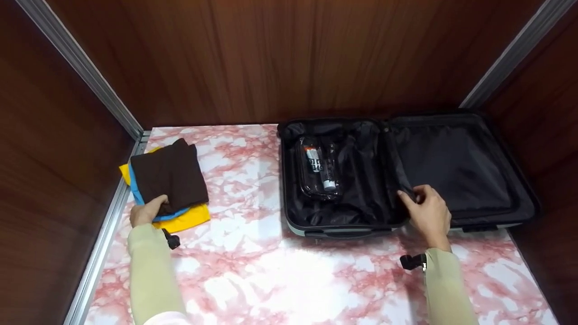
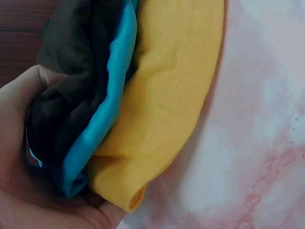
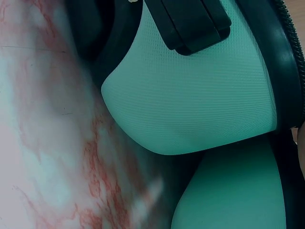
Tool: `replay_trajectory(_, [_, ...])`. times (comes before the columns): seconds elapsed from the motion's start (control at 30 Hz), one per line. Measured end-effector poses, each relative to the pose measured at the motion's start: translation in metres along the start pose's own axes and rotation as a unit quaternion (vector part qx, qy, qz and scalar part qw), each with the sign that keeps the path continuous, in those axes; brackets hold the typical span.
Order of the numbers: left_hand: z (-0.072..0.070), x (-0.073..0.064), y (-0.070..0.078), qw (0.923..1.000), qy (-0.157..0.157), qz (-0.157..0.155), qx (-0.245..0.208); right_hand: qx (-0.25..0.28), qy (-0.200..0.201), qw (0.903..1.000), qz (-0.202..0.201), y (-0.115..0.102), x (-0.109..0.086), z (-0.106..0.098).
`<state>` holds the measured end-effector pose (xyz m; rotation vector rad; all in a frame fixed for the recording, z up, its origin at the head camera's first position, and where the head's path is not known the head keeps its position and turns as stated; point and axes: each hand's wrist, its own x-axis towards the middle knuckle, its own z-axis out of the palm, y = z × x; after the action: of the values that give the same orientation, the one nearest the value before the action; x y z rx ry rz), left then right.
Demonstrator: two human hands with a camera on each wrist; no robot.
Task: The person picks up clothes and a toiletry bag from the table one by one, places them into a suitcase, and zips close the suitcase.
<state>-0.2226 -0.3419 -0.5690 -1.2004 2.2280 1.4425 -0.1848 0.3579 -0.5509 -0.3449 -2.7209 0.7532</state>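
At the left, my left hand [image 1: 146,211] grips the near left corner of a stack of folded cloths, thumb on top and fingers underneath. A dark brown cloth [image 1: 169,174] lies uppermost, then a blue cloth [image 2: 116,62], then a yellow cloth [image 2: 171,71]. An open suitcase [image 1: 295,229] lies flat on the right, with black lining and a pale green shell [image 3: 205,105]. My right hand [image 1: 429,214] pinches the near edge of a black fabric flap [image 1: 399,169] at its middle. Only a sliver of that hand shows in the right wrist view.
Inside the suitcase's left half lies a clear pouch [image 1: 305,187] with a white tube [image 1: 313,158] and another white-capped item. The red-and-white marbled surface [image 1: 244,271] lies between brown wood-grain walls [image 1: 271,58] at the back and both sides.
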Motion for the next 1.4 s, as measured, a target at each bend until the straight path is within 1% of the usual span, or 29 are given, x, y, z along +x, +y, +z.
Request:
replay_trajectory(0.07, [-0.001,0.001,0.001,0.9998,-0.009,-0.005,-0.016,0.000,-0.002,1.0000,0.000,0.000,0.000,0.000])
replay_trajectory(0.13, [-0.001,0.001,0.001,0.9989,-0.019,-0.018,-0.039,0.000,-0.002,1.0000,-0.001,0.000,0.000,0.000])
replay_trajectory(0.2, [-0.001,0.002,0.002,0.9965,-0.030,-0.030,-0.072,0.000,-0.002,1.0000,-0.003,0.001,0.000,0.000])
replay_trajectory(0.3, [-0.001,0.004,0.001,0.9893,-0.048,-0.044,-0.131,-0.001,-0.001,1.0000,-0.007,0.001,0.000,0.000])
replay_trajectory(0.4, [0.000,0.006,0.002,0.9809,-0.084,-0.041,-0.171,-0.001,-0.001,1.0000,-0.009,0.001,0.001,-0.001])
replay_trajectory(0.53, [0.003,0.007,0.005,0.9720,-0.139,-0.037,-0.186,0.000,0.001,1.0000,-0.009,0.001,0.000,0.000])
replay_trajectory(0.67, [0.005,0.004,0.009,0.9678,-0.168,-0.023,-0.186,0.001,0.002,1.0000,-0.010,0.000,0.000,0.001])
replay_trajectory(0.7, [0.006,0.003,0.011,0.9673,-0.171,-0.021,-0.186,0.001,0.002,0.9999,-0.010,0.000,0.000,0.001])
replay_trajectory(0.77, [0.009,0.001,0.013,0.9678,-0.167,-0.021,-0.187,0.002,0.003,0.9999,-0.010,0.000,0.000,0.001])
replay_trajectory(0.9, [0.015,-0.001,0.014,0.9663,-0.144,-0.040,-0.209,-0.001,0.004,0.9999,-0.010,0.001,0.001,0.000])
replay_trajectory(0.97, [0.018,-0.002,0.014,0.9651,-0.134,-0.045,-0.220,-0.003,0.004,0.9999,-0.010,0.001,0.002,-0.001])
replay_trajectory(1.03, [0.019,-0.003,0.015,0.9636,-0.133,-0.040,-0.229,-0.003,0.004,0.9999,-0.012,0.001,0.002,-0.001])
replay_trajectory(1.13, [0.022,-0.006,0.018,0.9585,-0.127,-0.036,-0.253,0.001,0.009,0.9998,-0.016,0.002,0.001,0.000])
replay_trajectory(1.23, [0.023,-0.009,0.022,0.9543,-0.110,-0.025,-0.277,0.004,0.011,0.9998,-0.019,0.002,0.000,0.000])
replay_trajectory(1.3, [0.024,-0.012,0.026,0.9526,-0.097,-0.012,-0.288,0.004,0.010,0.9998,-0.018,0.002,0.000,0.001])
replay_trajectory(1.4, [0.024,-0.015,0.031,0.9479,-0.086,-0.013,-0.306,0.003,0.010,0.9998,-0.016,0.003,0.000,0.001])
